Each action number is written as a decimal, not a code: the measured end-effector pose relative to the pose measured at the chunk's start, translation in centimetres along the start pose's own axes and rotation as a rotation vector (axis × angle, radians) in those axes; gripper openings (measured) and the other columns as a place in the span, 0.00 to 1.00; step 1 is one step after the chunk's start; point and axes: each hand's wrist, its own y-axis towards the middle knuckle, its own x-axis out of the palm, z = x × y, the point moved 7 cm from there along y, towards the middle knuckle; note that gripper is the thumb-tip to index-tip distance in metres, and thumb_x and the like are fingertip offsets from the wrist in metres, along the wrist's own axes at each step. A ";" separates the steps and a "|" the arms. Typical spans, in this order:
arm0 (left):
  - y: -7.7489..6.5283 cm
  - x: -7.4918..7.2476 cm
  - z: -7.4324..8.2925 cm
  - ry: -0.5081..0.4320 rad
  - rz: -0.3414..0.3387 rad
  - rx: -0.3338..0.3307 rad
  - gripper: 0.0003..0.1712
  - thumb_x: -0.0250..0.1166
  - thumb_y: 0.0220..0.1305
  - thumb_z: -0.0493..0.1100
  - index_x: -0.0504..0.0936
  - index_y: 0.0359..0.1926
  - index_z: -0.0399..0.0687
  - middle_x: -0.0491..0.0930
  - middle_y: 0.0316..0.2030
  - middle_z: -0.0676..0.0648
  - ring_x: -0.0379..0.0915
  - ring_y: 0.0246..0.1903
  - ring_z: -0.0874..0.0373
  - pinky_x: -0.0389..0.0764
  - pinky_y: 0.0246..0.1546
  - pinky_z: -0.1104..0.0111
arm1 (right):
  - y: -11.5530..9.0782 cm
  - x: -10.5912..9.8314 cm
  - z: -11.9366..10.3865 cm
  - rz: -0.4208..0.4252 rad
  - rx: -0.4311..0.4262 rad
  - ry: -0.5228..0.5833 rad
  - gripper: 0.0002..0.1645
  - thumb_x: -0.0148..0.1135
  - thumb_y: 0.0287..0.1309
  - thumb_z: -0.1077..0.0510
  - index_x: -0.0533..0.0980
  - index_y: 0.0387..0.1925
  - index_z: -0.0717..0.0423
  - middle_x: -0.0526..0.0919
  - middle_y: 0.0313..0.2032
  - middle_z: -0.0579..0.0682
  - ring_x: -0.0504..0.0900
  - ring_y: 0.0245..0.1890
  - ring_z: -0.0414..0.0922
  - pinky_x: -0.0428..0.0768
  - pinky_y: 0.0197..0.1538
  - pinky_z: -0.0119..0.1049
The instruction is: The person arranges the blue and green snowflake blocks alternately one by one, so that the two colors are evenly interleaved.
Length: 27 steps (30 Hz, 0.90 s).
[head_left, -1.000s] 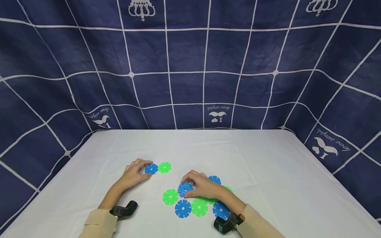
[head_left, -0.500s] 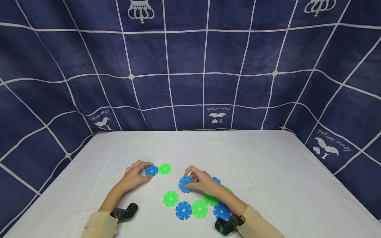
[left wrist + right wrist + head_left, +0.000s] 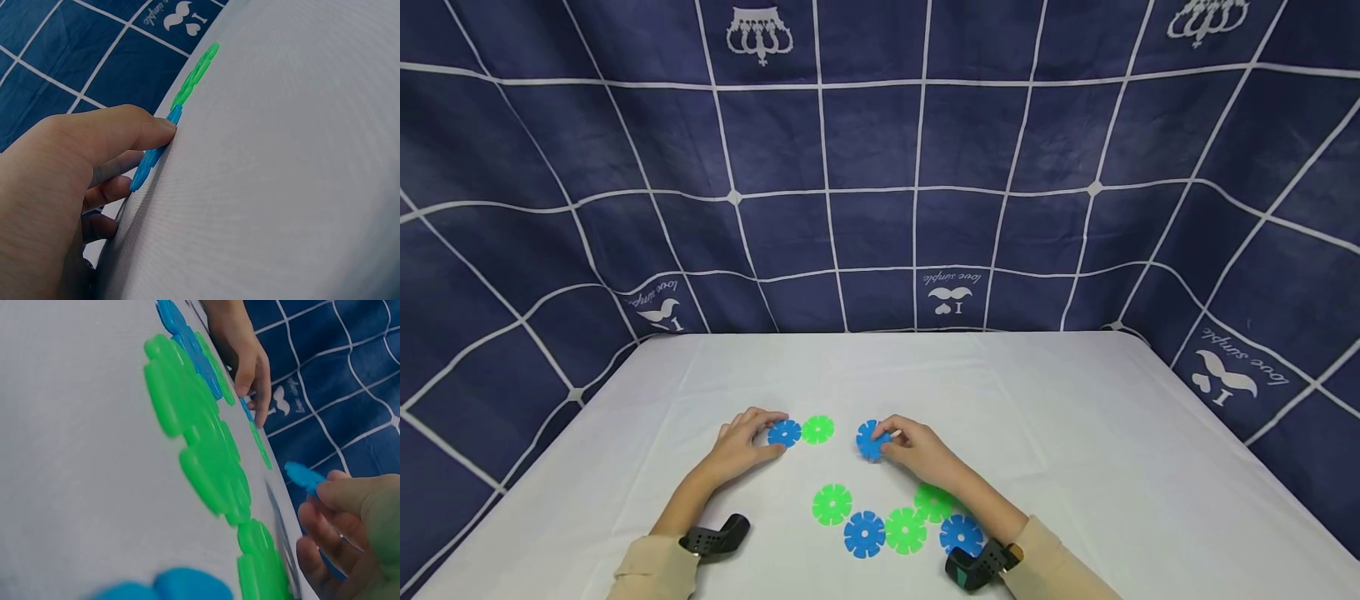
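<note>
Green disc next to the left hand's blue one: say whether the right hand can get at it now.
Probably yes: past the blue disc that the right hand holds, the head view shows only white cloth before the green disc. Gripping it would likely need the blue one released first.

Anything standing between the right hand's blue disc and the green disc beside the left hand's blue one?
Nothing visible: in the head view, only white cloth shows between the blue disc in the right hand and that green disc.
</note>
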 end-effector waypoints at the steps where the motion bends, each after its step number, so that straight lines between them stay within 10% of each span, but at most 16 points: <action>1: 0.0 0.0 0.0 0.001 -0.001 0.000 0.27 0.66 0.49 0.52 0.76 0.52 0.50 0.73 0.43 0.48 0.65 0.43 0.54 0.55 0.38 0.63 | 0.0 -0.1 0.1 0.011 0.004 -0.006 0.11 0.55 0.59 0.61 0.74 0.44 0.50 0.78 0.39 0.49 0.71 0.31 0.39 0.71 0.32 0.26; 27: 0.2 -0.1 0.0 0.005 0.013 0.009 0.26 0.66 0.49 0.49 0.76 0.52 0.50 0.73 0.43 0.48 0.66 0.45 0.53 0.55 0.39 0.62 | 3.8 2.1 0.0 0.136 0.013 -0.189 0.15 0.57 0.57 0.56 0.77 0.47 0.51 0.77 0.28 0.44 0.69 0.24 0.36 0.67 0.30 0.29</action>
